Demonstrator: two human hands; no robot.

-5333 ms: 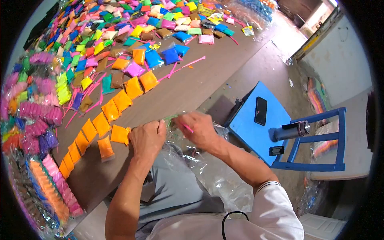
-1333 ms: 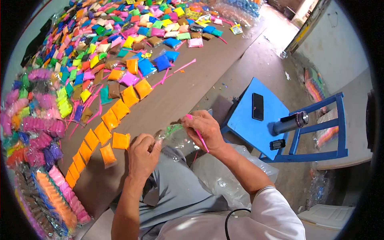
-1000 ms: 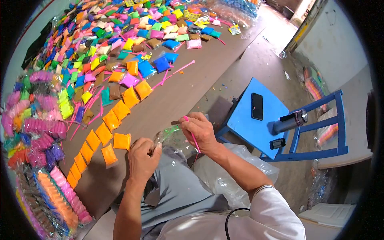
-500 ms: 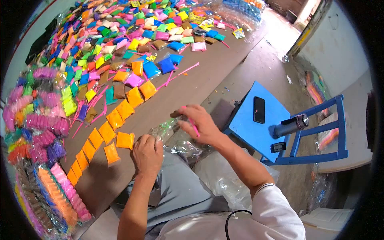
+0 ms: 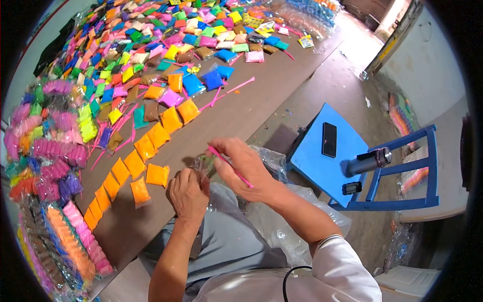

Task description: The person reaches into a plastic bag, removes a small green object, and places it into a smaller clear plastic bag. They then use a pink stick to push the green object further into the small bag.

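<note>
My left hand point(image 5: 188, 195) is at the table's near edge with its fingers curled on a clear plastic bag point(image 5: 205, 162). Just right of it, my right hand point(image 5: 240, 163) holds a thin pink stick point(image 5: 230, 166) between thumb and fingers, over the bag. Part of the bag is hidden behind my hands. Left of my left hand lie an orange packet point(image 5: 157, 175) and another orange packet point(image 5: 140, 192). Beyond them a curved row of orange packets point(image 5: 134, 164) runs along the table.
Many coloured packets point(image 5: 151, 45) cover the table's far side. Bundled packets point(image 5: 75, 241) line the left. At right, a blue chair point(image 5: 322, 151) bears a phone point(image 5: 329, 140) and a metal flask point(image 5: 370, 160). Clear plastic point(image 5: 282, 221) lies beside my lap.
My right hand has moved left and down, closer to my left hand. The pink stick has moved with it and shows more of its length. The view has shifted slightly.
</note>
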